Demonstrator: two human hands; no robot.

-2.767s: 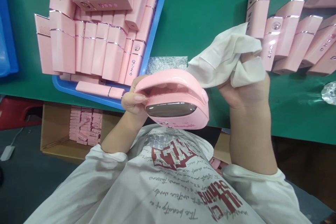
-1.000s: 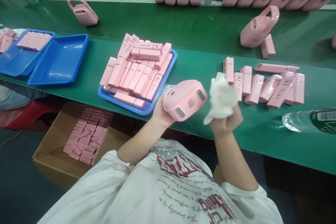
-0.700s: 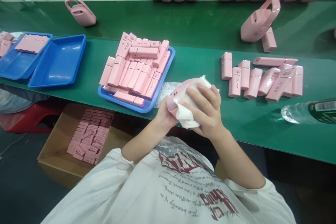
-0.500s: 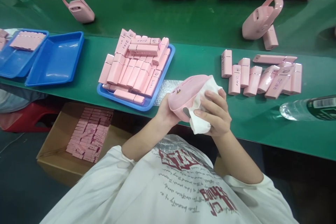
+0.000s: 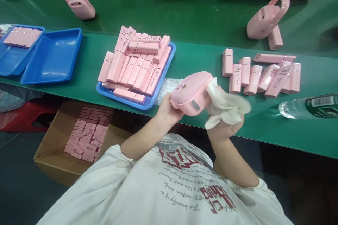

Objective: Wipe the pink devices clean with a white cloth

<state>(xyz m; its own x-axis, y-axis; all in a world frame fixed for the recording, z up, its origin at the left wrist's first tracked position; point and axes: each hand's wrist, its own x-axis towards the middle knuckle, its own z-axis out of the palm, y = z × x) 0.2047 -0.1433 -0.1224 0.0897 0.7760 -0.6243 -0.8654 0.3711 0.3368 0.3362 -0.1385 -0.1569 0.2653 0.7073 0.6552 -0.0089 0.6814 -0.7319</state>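
My left hand (image 5: 167, 109) grips a pink rounded handbag-shaped device (image 5: 191, 93) from its left end, holding it tilted just above the near edge of the green bench. My right hand (image 5: 223, 128) is closed around a crumpled white cloth (image 5: 224, 105), which hides most of its fingers. The cloth touches the device's right side.
A blue tray (image 5: 158, 81) piled with several pink rectangular units sits left of the device. More pink units (image 5: 261, 75) lie in a row to the right, near a clear bottle (image 5: 306, 107). Other pink devices (image 5: 266, 17) stand on the belt. Blue trays (image 5: 51, 58) far left; a cardboard box (image 5: 79, 140) below.
My right hand slid the cloth from over the device's front off to its right side. The device's underside with its grey pad now shows. The view tilted slightly.
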